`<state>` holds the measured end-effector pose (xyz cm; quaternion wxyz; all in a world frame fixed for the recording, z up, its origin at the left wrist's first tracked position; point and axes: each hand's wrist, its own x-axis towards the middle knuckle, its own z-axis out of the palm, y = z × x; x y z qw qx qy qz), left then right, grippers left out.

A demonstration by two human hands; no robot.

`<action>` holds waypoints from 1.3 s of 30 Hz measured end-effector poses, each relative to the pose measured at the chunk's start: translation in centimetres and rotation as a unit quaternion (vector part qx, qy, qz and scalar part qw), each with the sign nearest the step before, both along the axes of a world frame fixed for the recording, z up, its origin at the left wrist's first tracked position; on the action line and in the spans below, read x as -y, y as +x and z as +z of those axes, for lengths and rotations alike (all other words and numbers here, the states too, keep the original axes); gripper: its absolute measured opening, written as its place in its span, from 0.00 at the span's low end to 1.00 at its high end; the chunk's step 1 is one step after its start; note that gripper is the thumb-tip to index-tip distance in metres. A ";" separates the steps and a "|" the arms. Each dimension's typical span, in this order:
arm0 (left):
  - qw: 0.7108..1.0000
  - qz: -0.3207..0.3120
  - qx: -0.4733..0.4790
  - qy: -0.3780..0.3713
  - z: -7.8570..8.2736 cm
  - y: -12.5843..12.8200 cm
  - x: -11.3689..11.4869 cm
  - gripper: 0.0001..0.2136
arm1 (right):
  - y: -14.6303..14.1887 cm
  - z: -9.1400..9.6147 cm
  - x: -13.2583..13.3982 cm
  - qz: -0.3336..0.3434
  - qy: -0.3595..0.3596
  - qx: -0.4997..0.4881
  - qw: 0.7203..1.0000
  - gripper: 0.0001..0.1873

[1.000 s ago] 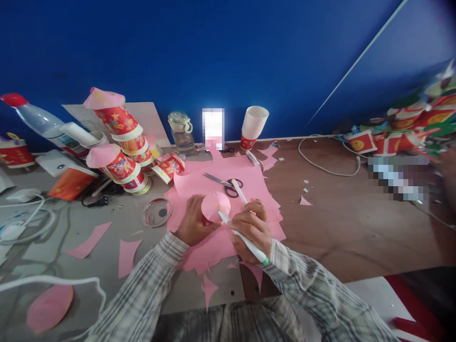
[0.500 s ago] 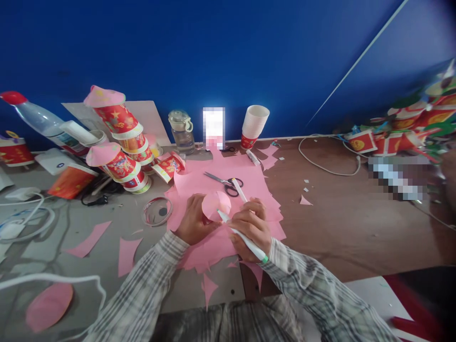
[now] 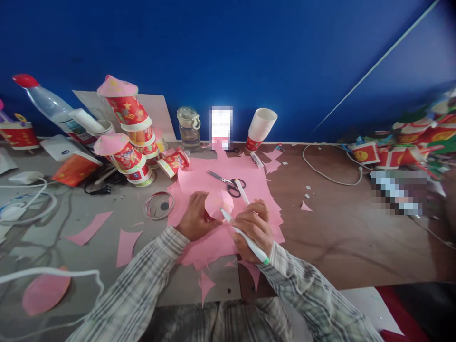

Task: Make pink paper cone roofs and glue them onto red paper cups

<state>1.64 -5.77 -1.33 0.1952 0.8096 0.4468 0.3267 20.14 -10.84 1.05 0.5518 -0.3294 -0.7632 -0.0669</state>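
Note:
My left hand point(image 3: 195, 217) is closed around a pink paper cone point(image 3: 216, 205); a bit of red shows under it, mostly hidden by my fingers. Held in my right hand point(image 3: 253, 230) is a white marker point(image 3: 249, 242) with a green end, its green tip at the cone's lower right edge. A second white marker point(image 3: 242, 192), yellow at its end, points up from behind my right fingers; whether they grip it I cannot tell. Black-handled scissors point(image 3: 226, 181) lie beyond, on large pink paper sheets point(image 3: 199, 173).
Red paper-cup towers point(image 3: 130, 111) with pink cone tops stand left, near a tape roll point(image 3: 159, 205) and a glass jug point(image 3: 188, 130). Stacked cups point(image 3: 262, 126) are at the back, a glue stick point(image 3: 256, 160) before them. A white cable point(image 3: 335, 178) and paper-cup crafts point(image 3: 392, 152) are right.
The camera view has tilted and shifted slightly. Both hands keep nearly the same pose, and the green marker tip stays at the cone's edge.

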 end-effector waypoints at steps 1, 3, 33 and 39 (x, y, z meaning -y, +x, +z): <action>1.000 -0.001 0.000 0.000 0.1 0.0 0.0 0.28 | 0.0 0.0 0.0 -0.001 -0.002 0.001 1.000 0.07; 1.000 -0.002 0.000 0.001 0.2 0.0 0.0 0.28 | 0.1 0.0 0.0 -0.002 -0.007 0.007 1.000 0.07; 1.000 -0.002 -0.004 0.003 0.0 -0.1 0.0 0.28 | 0.2 0.0 0.2 -0.006 -0.020 0.011 1.000 0.09; 1.000 -0.005 0.002 0.008 0.0 -0.1 0.0 0.27 | 0.2 -0.1 0.2 -0.008 -0.023 0.008 1.000 0.09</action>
